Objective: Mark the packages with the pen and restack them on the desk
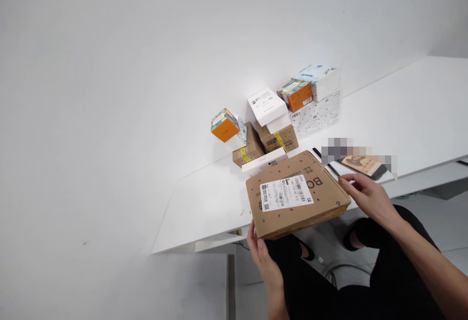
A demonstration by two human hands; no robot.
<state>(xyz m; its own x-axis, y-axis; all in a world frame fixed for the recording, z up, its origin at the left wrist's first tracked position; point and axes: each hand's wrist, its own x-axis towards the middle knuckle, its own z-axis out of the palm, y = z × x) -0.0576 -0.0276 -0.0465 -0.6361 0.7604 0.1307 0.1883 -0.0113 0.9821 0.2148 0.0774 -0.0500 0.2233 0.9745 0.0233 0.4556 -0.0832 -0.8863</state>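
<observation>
A flat brown cardboard box (292,164) with a white shipping label (287,193) on top is tilted at the table's front edge, its near side out past the edge. My left hand (263,256) grips its near left corner, thumb on the near side and fingers along the left side. At the right corner, my right hand (367,197) has its fingers bent against the box's edge; its fingertips are partly hidden. Just behind the box lies a slim white box (265,160). Right of it are a thin black bar (325,160) and a portrait-printed item (363,163), partly pixelated.
Against the wall, two taped brown boxes (248,147) carry smaller ones: an orange box (224,126) and a white box (268,107). Beside them, a white dotted carton (318,115) bears another orange box (298,97) and a blue-white pack (320,81). Cables (343,267) lie on the floor.
</observation>
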